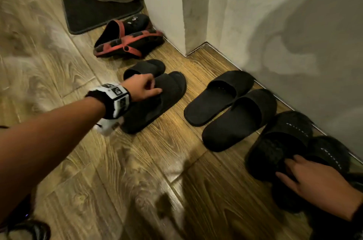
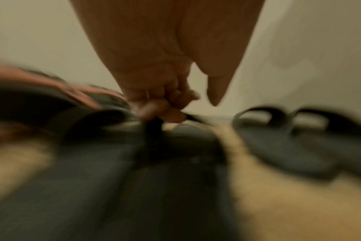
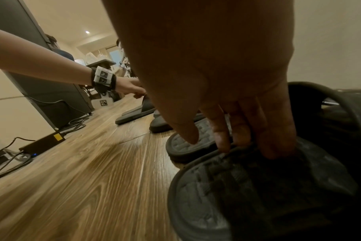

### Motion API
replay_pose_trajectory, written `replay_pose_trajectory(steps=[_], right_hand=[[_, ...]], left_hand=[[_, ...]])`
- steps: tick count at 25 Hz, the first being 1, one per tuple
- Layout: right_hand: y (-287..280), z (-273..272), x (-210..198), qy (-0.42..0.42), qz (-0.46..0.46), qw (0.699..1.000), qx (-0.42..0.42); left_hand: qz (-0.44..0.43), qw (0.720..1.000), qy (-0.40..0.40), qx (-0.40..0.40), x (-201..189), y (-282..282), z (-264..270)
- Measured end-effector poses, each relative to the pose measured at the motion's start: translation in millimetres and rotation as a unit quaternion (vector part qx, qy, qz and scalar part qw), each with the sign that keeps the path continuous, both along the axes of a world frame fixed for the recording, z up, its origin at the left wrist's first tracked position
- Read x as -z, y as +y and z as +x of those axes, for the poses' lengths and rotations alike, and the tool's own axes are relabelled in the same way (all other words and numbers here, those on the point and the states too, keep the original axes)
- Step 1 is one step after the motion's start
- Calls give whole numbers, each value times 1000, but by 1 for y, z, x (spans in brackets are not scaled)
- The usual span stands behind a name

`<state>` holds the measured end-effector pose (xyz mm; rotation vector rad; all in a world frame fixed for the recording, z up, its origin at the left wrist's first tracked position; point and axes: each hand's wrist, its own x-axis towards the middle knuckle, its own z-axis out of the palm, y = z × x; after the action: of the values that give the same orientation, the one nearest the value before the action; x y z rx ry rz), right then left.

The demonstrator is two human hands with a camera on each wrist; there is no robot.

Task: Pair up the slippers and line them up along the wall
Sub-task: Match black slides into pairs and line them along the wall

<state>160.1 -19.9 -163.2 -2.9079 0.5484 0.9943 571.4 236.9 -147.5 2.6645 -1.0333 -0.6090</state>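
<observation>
Head view first: my left hand (image 1: 140,87) is out at ten o'clock, fingers curled and pinching the strap of the nearer slide (image 1: 157,100) of the left black pair; its mate (image 1: 144,67) sits just behind it, touching. That pair stands off the wall (image 1: 275,23), toes angled toward it. At one o'clock the middle pair (image 1: 229,108) lies side by side with its toes near the skirting. At four o'clock my right hand (image 1: 318,180) lies with straight fingers spread across the heel ends of the textured pair (image 1: 290,141), pressing, not gripping. The red-and-black sandals (image 1: 128,38) sit stacked by the corner at twelve.

Left wrist view, badly smeared: my fingers (image 2: 161,104) are closed around a dark strap edge (image 2: 153,128), thumb pointing free.

Right wrist view: my fingertips (image 3: 264,130) rest flat on the near textured slipper (image 3: 258,187), the other one (image 3: 188,145) touching it at eleven o'clock.

Risks, as I judge them: dragging by one strap could swing that slide and knock its mate askew, or slip from my pinch. Pushing the textured pair with flat fingers could skew them against the wall or bump the middle pair.
</observation>
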Motion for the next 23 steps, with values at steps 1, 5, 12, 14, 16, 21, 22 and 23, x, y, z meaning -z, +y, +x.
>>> replay_pose_trajectory(steps=[1, 5, 12, 14, 16, 21, 22, 23], right_hand=[[2, 0, 0, 5, -8, 1000, 4], [12, 7, -1, 7, -20, 999, 28], [29, 44, -8, -53, 40, 997, 25], [37, 60, -9, -94, 79, 992, 8], [46, 74, -8, -129, 102, 986, -22], [63, 106, 4, -113, 120, 982, -91], [64, 110, 8, -93, 123, 984, -83], [65, 112, 11, -72, 127, 987, -74]], left_hand=[[27, 999, 6, -18, -2, 16, 16], [44, 991, 34, -121, 17, 49, 39], [-44, 991, 6, -125, 52, 13, 32], [-58, 992, 8, -110, 56, 2, 24], [-70, 994, 9, -87, 58, -9, 15], [-74, 993, -15, -86, 55, -24, 14], [-71, 993, -16, -93, 54, -26, 15], [-70, 992, -14, -100, 53, -29, 15]])
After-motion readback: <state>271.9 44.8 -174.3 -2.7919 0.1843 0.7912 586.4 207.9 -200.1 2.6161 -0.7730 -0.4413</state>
